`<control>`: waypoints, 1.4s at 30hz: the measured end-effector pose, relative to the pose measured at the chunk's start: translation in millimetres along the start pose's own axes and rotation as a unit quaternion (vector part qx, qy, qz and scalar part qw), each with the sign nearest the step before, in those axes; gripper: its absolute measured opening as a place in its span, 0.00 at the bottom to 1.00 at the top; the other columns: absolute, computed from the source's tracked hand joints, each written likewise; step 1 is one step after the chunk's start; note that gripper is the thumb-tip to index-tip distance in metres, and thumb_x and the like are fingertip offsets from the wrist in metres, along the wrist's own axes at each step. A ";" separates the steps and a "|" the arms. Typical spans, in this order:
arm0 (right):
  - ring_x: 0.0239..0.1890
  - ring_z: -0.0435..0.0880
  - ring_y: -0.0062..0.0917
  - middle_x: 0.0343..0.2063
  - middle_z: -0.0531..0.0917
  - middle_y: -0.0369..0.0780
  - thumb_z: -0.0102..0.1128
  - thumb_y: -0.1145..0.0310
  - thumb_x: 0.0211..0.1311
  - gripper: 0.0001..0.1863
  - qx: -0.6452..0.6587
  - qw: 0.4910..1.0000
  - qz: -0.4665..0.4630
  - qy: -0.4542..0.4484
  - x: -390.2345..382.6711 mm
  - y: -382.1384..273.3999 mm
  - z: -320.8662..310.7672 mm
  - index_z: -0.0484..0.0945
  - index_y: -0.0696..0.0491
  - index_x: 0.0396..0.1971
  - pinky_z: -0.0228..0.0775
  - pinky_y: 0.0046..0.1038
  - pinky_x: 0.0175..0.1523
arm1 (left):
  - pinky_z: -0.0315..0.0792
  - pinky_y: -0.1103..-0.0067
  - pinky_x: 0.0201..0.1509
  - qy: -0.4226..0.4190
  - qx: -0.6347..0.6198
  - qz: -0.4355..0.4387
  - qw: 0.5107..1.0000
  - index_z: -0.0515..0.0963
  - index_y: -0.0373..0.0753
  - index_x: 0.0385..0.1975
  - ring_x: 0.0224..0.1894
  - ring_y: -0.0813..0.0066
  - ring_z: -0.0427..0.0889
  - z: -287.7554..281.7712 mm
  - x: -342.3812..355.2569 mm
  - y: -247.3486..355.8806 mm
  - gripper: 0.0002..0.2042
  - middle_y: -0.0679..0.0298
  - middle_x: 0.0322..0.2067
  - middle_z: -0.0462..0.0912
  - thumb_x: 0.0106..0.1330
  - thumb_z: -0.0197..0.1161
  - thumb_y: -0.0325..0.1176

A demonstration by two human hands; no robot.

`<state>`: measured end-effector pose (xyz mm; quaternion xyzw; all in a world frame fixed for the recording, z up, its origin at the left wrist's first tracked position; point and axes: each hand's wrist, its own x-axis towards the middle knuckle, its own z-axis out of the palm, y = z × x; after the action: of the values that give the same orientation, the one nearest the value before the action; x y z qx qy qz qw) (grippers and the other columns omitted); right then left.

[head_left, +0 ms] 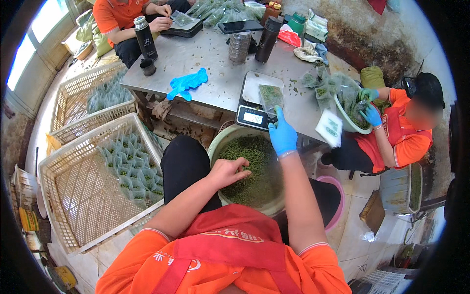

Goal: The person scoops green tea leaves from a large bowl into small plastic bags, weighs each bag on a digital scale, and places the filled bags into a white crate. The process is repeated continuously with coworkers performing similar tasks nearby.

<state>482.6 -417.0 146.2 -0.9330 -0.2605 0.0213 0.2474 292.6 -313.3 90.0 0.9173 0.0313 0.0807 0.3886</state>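
Note:
My right hand (pixel 284 134), in a blue glove, pinches the lower corner of a clear plastic bag (pixel 270 98) part filled with small green berries. The bag rests on the pan of a digital scale (pixel 249 100), whose display is lit. Beneath, between my knees, stands a wide pale basin (pixel 214 152) holding loose green berries (pixel 249 152). My bare left hand (pixel 229 172) hovers over these berries, its fingers loosely bent and apart, with nothing visible in them.
The metal table (pixel 208 63) bears a blue glove (pixel 187 84), a black flask (pixel 145 39), a dark bottle (pixel 269 40) and a jar (pixel 239 47). Left, filled bags (pixel 134 169) stand in a plastic crate (pixel 73 171). Co-workers (pixel 399 125) sit right and far left. A pink tub (pixel 338 196) stands by my right knee.

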 end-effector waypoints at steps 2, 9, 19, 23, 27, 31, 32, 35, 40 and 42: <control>0.31 0.78 0.44 0.31 0.80 0.48 0.54 0.66 0.55 0.25 -0.036 0.999 -0.016 0.011 15.1 8.2 9.8 0.65 0.43 0.56 0.69 0.39 0.35 | 0.72 0.72 0.26 0.023 -0.005 -0.005 1.000 0.73 0.43 0.36 0.23 0.64 0.80 0.6 0.5 0.4 0.14 0.64 0.21 0.80 0.57 0.61 0.44; 0.23 0.77 0.23 0.23 0.79 0.39 0.58 0.75 0.52 0.06 0.352 0.936 0.013 0.006 -37.2 11.0 23.6 0.75 0.55 0.31 0.70 0.23 0.32 | 0.72 0.75 0.27 0.086 -0.075 -0.034 0.993 0.73 0.43 0.39 0.23 0.69 0.79 2.0 -0.6 -3.4 0.12 0.64 0.26 0.81 0.58 0.61 0.38; 0.26 0.77 0.16 0.25 0.79 0.36 0.57 0.77 0.55 0.06 0.443 0.891 -0.033 0.093 -3.2 3.3 17.0 0.75 0.60 0.33 0.71 0.20 0.32 | 0.72 0.83 0.30 0.076 -0.182 -0.082 0.977 0.70 0.39 0.49 0.24 0.84 0.76 10.5 6.1 -4.4 0.17 0.64 0.39 0.79 0.60 0.60 0.30; 0.20 0.75 0.16 0.21 0.77 0.35 0.59 0.75 0.54 0.05 0.429 0.902 0.010 0.053 -15.1 -10.2 1.0 0.73 0.58 0.28 0.69 0.20 0.28 | 0.73 0.83 0.31 0.085 -0.235 -0.105 0.963 0.68 0.37 0.50 0.26 0.85 0.76 9.1 3.8 -9.9 0.18 0.65 0.42 0.78 0.60 0.59 0.27; 0.15 0.73 0.16 0.17 0.73 0.34 0.60 0.74 0.54 0.08 0.453 0.889 0.059 -0.039 -73.1 -4.3 3.9 0.68 0.55 0.26 0.65 0.20 0.20 | 0.73 0.83 0.33 0.077 -0.258 -0.087 0.959 0.66 0.38 0.54 0.27 0.84 0.76 -1.2 5.9 7.4 0.21 0.65 0.47 0.76 0.60 0.57 0.24; 0.16 0.74 0.16 0.20 0.75 0.36 0.56 0.77 0.56 0.07 0.472 0.865 0.038 -0.167 -103.1 -2.9 19.7 0.67 0.55 0.32 0.68 0.19 0.18 | 0.73 0.83 0.33 0.014 -0.422 -0.056 0.905 0.65 0.36 0.55 0.27 0.83 0.77 14.8 6.9 -1.5 0.20 0.65 0.42 0.76 0.62 0.56 0.26; 0.16 0.74 0.16 0.20 0.75 0.36 0.56 0.77 0.56 0.07 0.462 0.869 0.037 -0.170 -103.6 -2.5 19.0 0.67 0.55 0.32 0.68 0.19 0.18 | 0.73 0.84 0.31 -0.011 -0.413 -0.082 0.907 0.67 0.36 0.53 0.26 0.83 0.77 17.3 5.1 -4.2 0.18 0.66 0.39 0.78 0.62 0.55 0.26; 0.17 0.76 0.19 0.20 0.76 0.38 0.56 0.76 0.56 0.07 0.438 0.880 0.028 -0.182 -101.2 -6.3 12.7 0.67 0.55 0.33 0.68 0.21 0.19 | 0.73 0.83 0.28 -0.023 -0.368 -0.116 0.922 0.74 0.35 0.42 0.22 0.81 0.79 13.8 1.8 -0.8 0.10 0.66 0.27 0.81 0.64 0.53 0.30; 0.18 0.78 0.22 0.19 0.78 0.39 0.57 0.72 0.55 0.08 0.226 0.968 -0.086 -0.062 -106.5 -5.1 22.4 0.70 0.54 0.33 0.69 0.24 0.20 | 0.73 0.78 0.26 0.004 -0.216 -0.063 0.974 0.74 0.37 0.29 0.20 0.73 0.80 1.7 -3.8 10.9 0.08 0.63 0.18 0.79 0.62 0.54 0.35; 0.17 0.78 0.22 0.19 0.78 0.39 0.57 0.71 0.55 0.07 0.201 0.975 -0.095 0.005 -108.5 4.1 34.8 0.71 0.54 0.33 0.69 0.24 0.20 | 0.72 0.76 0.25 0.015 -0.169 -0.012 0.985 0.73 0.38 0.28 0.19 0.68 0.79 2.8 -5.7 10.1 0.08 0.61 0.16 0.77 0.61 0.55 0.36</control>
<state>385.0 -458.2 104.1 -0.8350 -0.3374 0.0450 0.4324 287.4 -323.0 94.6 0.8369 0.0338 0.0939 0.5381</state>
